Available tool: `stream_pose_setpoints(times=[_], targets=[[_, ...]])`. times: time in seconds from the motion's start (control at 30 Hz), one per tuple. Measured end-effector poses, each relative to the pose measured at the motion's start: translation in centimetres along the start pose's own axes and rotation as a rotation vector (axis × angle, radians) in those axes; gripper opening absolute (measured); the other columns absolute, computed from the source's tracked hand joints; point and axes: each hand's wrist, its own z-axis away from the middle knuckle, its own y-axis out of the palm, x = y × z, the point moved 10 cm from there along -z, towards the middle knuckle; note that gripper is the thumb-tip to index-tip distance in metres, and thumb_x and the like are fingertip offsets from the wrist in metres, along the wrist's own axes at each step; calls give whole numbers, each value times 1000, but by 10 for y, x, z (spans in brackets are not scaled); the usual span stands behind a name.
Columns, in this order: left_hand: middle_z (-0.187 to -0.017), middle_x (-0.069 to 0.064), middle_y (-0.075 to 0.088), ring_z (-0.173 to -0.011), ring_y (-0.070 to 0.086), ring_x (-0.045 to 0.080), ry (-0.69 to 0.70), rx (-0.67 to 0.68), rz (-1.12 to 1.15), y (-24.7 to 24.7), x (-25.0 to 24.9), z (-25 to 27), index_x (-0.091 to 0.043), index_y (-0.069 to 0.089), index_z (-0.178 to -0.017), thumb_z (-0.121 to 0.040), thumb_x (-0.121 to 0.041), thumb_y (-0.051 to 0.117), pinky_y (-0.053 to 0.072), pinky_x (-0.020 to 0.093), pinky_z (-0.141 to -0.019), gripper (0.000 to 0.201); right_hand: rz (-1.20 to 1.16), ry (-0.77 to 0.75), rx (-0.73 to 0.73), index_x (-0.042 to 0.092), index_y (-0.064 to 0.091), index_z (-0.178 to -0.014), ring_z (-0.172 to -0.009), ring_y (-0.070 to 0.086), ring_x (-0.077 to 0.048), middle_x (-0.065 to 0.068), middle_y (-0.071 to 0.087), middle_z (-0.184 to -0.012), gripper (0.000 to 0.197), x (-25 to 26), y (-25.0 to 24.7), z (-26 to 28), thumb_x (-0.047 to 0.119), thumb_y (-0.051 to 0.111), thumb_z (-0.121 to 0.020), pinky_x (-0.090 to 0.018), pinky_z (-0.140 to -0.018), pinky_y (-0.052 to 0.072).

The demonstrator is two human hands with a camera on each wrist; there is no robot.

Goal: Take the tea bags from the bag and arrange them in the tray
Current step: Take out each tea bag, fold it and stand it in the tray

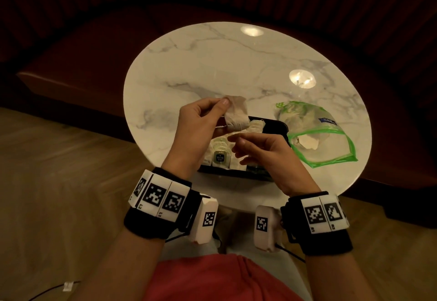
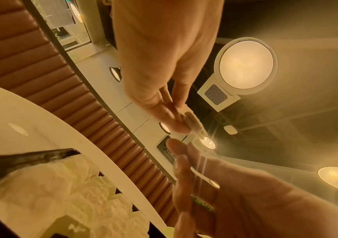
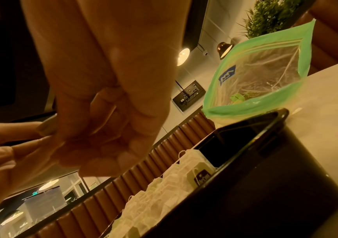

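My left hand (image 1: 223,104) pinches a pale tea bag (image 1: 237,116) by its top edge and holds it up over the black tray (image 1: 276,123). Just below it, my right hand (image 1: 235,138) has curled fingers, with thumb and forefinger pinching the tea bag's thin string (image 2: 201,161). Several tea bags (image 1: 221,154) lie in the tray's near half, and its far right corner is bare. To the right of the tray lies the clear zip bag (image 1: 326,144) with green edges, mouth open, with tea bags (image 1: 307,141) inside. In the right wrist view the zip bag (image 3: 265,72) stands behind the tray (image 3: 265,177).
The tray and the bag sit at the near side of a round marble table (image 1: 212,64). A dark padded bench (image 1: 82,52) curves behind the table. Wooden floor shows on the left.
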Motion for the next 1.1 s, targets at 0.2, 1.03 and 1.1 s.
stream_pose_setpoints(times=[0.2, 1.03, 1.1], targets=[[-90, 28, 69, -79, 71, 29, -89, 133, -117, 11, 9, 3, 4, 70, -104, -97, -20, 57, 58, 30, -68, 28, -4, -4, -32, 14, 71, -96, -75, 65, -7, 2, 71, -77, 13, 0, -7, 0, 13, 59, -93, -22, -71, 55], [-79, 8, 70, -70, 68, 19, 186, 147, -565, 25, -3, 10, -11, 71, -98, -94, -25, 64, 58, 33, -61, 16, -515, 68, -160, 4, 65, -108, -78, 71, -15, -9, 73, -89, 18, 5, -26, 2, 4, 53, -94, -20, -66, 56], [-78, 4, 70, -71, 67, 16, 224, 143, -599, 26, -5, 11, -11, 72, -98, -94, -25, 64, 57, 33, -64, 16, -545, 84, -175, 3, 64, -112, -75, 71, -17, -12, 71, -89, 22, 7, -28, 3, 13, 52, -96, -22, -65, 57]])
